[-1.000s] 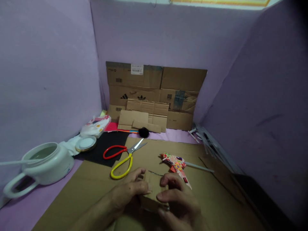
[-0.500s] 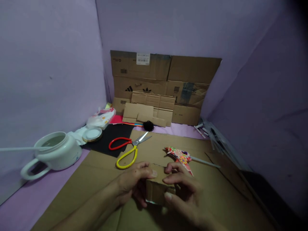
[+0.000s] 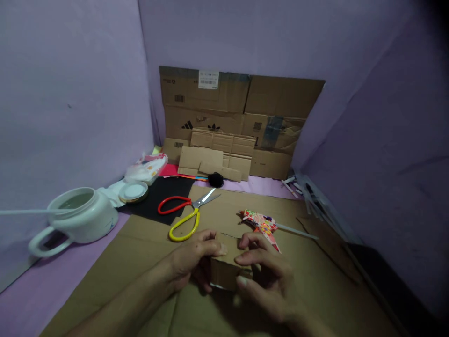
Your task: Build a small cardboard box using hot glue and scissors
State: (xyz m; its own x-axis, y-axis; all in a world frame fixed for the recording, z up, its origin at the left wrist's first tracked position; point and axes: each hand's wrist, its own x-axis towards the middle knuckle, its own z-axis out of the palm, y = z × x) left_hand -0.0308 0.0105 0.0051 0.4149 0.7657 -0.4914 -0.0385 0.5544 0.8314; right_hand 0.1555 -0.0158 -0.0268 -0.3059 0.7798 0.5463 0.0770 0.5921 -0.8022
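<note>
Between my two hands is a small cardboard box (image 3: pixel 226 271), held just over the brown cardboard sheet (image 3: pixel 140 267). My left hand (image 3: pixel 196 260) grips its left side, thumb on the top face and fingers down the side. On the right, my right hand (image 3: pixel 268 276) pinches the box's right edge, with the thumb at the front and fingertips on top. Its underside is hidden. Beyond the hands lie scissors (image 3: pixel 196 206) with one red and one yellow handle, blades apart. A flower-patterned glue gun (image 3: pixel 261 225) with a glue stick in its back rests behind my right hand.
At left stands a white pot (image 3: pixel 84 217) with a stick across it, near a round lid (image 3: pixel 133 192) and black paper (image 3: pixel 159 210). Behind are a black yarn bundle (image 3: pixel 215 179) and cardboard pieces (image 3: pixel 201 160) leaning on a larger panel (image 3: pixel 284 96). Glue sticks (image 3: pixel 319 206) lie at right.
The view has shifted slightly, so everything sits a little higher in the picture. Both hands keep nearly the same hold on the cardboard box.
</note>
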